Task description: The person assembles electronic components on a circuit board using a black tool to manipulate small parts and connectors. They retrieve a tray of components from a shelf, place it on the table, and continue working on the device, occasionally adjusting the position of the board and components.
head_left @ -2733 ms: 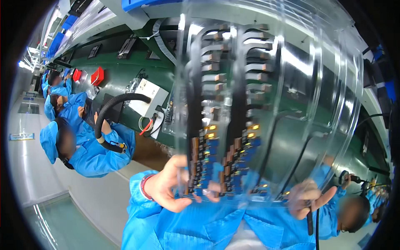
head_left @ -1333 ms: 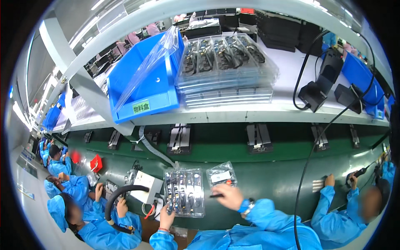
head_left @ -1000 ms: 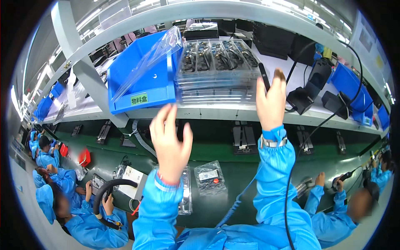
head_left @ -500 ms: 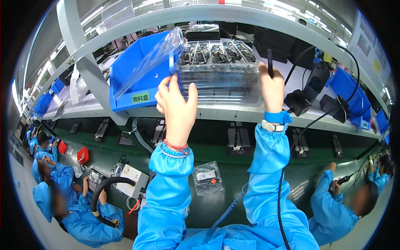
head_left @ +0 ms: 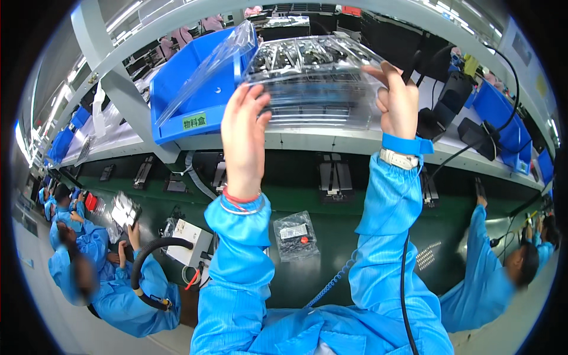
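In front of me on the shelf is a stack of clear plastic trays [head_left: 319, 112]. Its top tray [head_left: 313, 74], divided into compartments of small dark and metallic parts, tilts up above the layers below. My left hand [head_left: 244, 133] has its fingers closed at the front left corner of this top tray; the fingertips are slightly blurred. At the front right corner, my right hand [head_left: 399, 100] grips the tray's edge with bent fingers. A blue wrist strap [head_left: 408, 144] circles my right wrist.
Left of the stack stands a blue bin [head_left: 195, 89] with clear plastic film [head_left: 207, 74] leaning across it. Black power adapters and cables [head_left: 449, 106] lie to the right. Below runs a green bench with fixtures [head_left: 336, 177] and a bagged part [head_left: 296, 235]. Co-workers sit on both sides.
The top tray's front edge has risen and tilted away from the stack. Both hands have moved up with it. The co-worker at right has stretched an arm forward; the one at left has shifted a silvery item.
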Tool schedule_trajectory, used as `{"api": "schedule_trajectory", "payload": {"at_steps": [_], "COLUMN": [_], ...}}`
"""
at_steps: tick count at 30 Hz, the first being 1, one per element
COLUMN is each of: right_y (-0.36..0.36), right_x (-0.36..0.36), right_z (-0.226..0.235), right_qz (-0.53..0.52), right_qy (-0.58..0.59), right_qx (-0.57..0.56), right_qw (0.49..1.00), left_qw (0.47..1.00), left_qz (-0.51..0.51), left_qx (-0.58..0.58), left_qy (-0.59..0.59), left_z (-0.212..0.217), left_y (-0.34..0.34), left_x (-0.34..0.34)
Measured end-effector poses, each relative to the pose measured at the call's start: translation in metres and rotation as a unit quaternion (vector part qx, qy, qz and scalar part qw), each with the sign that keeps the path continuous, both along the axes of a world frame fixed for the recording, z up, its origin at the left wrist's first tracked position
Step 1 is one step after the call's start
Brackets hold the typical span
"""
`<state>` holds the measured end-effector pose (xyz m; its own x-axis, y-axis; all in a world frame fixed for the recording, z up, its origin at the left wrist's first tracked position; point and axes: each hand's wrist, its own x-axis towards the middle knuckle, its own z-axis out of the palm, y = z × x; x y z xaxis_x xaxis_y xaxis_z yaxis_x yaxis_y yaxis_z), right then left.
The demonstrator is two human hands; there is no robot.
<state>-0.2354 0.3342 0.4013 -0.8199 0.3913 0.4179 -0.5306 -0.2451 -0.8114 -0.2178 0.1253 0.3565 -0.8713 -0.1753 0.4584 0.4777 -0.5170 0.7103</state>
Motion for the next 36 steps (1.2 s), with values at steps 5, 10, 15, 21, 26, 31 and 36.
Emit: {"api": "schedule_trajectory", "payload": {"at_steps": [5,10,15,21,26,31,36], "right_y": [0.003,0.009,0.017,0.045,0.036,0.040,0.031], "right_x": [0.012,0.029,0.028,0.019,0.048,0.092,0.143], "right_z": [0.000,-0.006,0.000,0.005,-0.006,-0.029,-0.048], "right_qz": [0.071,0.088,0.104,0.335,0.256,0.257,0.265], "right_qy": [0.010,0.022,0.040,0.007,0.007,0.012,0.012], "right_qx": [-0.077,-0.072,-0.037,-0.136,-0.133,-0.104,-0.114], "right_qw": [0.995,0.993,0.993,0.932,0.957,0.961,0.957], "left_qw": [0.954,0.948,0.973,0.943,0.885,0.897,0.930], "left_qz": [-0.231,-0.276,-0.206,-0.325,-0.456,-0.425,-0.329], "left_qx": [0.173,0.142,0.065,0.059,0.038,0.094,0.082], "left_qy": [-0.076,-0.072,-0.086,-0.038,-0.086,-0.072,-0.144], "left_z": [0.027,0.044,0.062,0.067,0.061,0.044,0.033], "left_y": [-0.014,-0.021,-0.014,-0.028,-0.045,-0.036,-0.037], "left_x": [-0.015,-0.032,-0.039,-0.056,-0.034,0.015,0.072]}}
